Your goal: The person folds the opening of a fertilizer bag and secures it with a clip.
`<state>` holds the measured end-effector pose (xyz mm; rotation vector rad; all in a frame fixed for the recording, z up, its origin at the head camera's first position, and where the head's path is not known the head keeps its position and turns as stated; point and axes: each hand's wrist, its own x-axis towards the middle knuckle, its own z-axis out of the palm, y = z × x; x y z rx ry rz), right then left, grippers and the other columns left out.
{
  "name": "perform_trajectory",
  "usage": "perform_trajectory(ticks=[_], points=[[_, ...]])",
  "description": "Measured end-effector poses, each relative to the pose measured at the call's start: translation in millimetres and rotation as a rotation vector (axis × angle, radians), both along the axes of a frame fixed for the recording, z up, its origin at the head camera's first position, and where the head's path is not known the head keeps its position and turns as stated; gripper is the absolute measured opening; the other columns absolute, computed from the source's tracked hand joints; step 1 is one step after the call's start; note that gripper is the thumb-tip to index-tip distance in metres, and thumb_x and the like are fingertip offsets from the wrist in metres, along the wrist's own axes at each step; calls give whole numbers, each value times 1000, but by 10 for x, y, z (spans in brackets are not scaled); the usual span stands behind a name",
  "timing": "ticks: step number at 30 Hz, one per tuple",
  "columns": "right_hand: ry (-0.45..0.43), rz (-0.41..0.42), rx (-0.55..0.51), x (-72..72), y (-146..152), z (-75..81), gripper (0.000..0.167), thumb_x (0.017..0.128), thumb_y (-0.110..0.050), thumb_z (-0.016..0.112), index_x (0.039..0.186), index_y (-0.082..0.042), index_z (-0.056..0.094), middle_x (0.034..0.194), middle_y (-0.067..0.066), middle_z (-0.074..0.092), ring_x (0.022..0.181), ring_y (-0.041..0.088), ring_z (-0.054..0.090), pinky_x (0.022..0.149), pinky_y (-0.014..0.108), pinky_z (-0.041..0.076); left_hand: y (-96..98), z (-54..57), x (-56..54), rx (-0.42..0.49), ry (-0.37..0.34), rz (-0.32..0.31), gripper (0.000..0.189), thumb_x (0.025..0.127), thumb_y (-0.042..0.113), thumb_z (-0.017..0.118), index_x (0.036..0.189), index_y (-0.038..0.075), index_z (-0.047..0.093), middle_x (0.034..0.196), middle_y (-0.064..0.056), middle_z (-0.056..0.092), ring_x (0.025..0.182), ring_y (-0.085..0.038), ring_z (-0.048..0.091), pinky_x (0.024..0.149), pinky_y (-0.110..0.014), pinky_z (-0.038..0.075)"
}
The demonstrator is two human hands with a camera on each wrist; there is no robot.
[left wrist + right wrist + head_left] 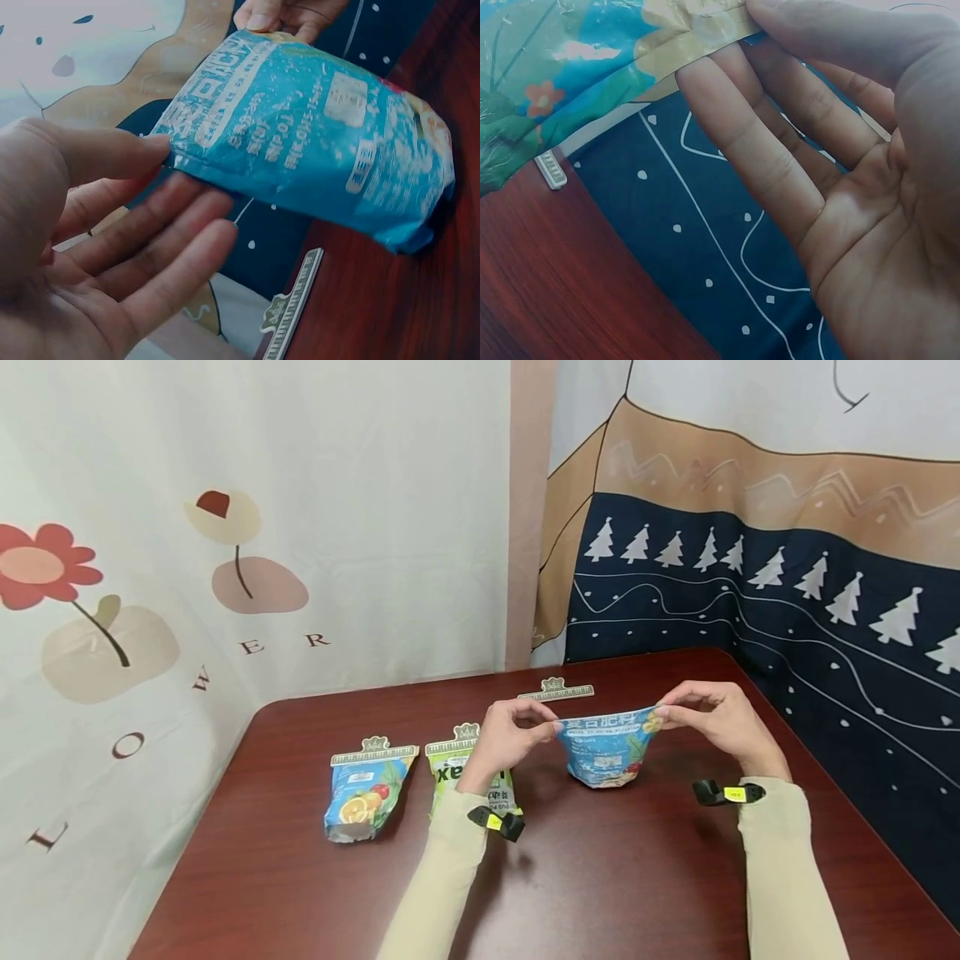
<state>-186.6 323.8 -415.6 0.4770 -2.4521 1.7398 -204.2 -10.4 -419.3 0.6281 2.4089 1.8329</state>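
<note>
A blue plastic bag (606,752) with white printed characters and a fruit picture is stretched between both hands over the table's right part. My left hand (510,739) pinches its top left corner between thumb and fingers; the left wrist view shows the thumb on the bag's edge (176,146). At the opposite top corner my right hand (716,718) pinches the bag too, and the right wrist view shows its thumb over the yellow corner (705,34). Behind the bag lies a ruler-marked clip (557,692), also visible in the left wrist view.
On the left of the table (247,860) lies another blue bag (367,797) with a similar clip (375,752) across its top. Beside it a green bag (444,777), also clipped, is partly hidden behind my left forearm. Printed curtains (405,527) hang behind the table.
</note>
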Motion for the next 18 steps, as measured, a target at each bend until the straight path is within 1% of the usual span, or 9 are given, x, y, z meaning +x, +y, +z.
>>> perform_trajectory(ticks=[1,4,7,9,11,13,16,18], points=[[-3,1,-2,2,4,1,17,93,-10,75,106,1,75,93,2,78,79,22,77,79,25,61,-6,9,-13,-21,-2,-11,10,89,19,81,97,13,79,89,-8,78,83,-36,75,76,-44,63],[-8,-6,7,4,10,12,17,93,-10,75,106,1,75,92,1,78,79,21,77,78,26,62,-27,42,-58,-36,-25,-49,15,91,23,79,103,13,78,95,-8,78,90,-37,75,81,-47,63],[-23,-28,21,0,8,24,18,93,-13,76,106,0,75,91,-1,78,79,20,76,77,26,62,-47,82,-116,-36,-51,-65,20,94,27,77,107,12,77,103,-11,78,93,-30,76,84,-48,62],[-31,-39,28,-4,10,27,19,94,-14,76,106,0,75,91,-2,78,79,20,75,76,26,62,-49,105,-158,-49,-58,-63,23,94,30,76,109,12,76,106,-14,77,93,-25,76,84,-45,63],[-38,-40,30,-6,11,24,19,94,-14,76,107,0,75,91,-3,77,79,19,75,76,26,62,-46,121,-204,-86,-50,-49,24,94,32,75,109,14,77,106,-13,77,90,-21,75,82,-40,63],[-42,-34,30,-9,12,15,19,94,-14,76,106,0,75,90,-3,77,79,19,75,76,27,62,-35,131,-250,-143,-28,-33,23,95,34,75,109,16,77,104,-8,77,89,-17,74,81,-36,62],[-37,-26,26,-15,15,-2,18,93,-13,76,105,0,75,90,-3,77,78,18,74,76,27,62,-9,149,-319,-239,24,-17,21,95,36,73,108,20,77,105,0,76,92,-14,70,83,-33,59],[-40,-25,21,-14,17,-9,18,93,-13,76,105,0,75,90,-3,77,78,17,74,76,27,62,13,152,-374,-297,56,-20,21,96,36,72,109,20,77,107,2,76,95,-14,68,84,-31,57]])
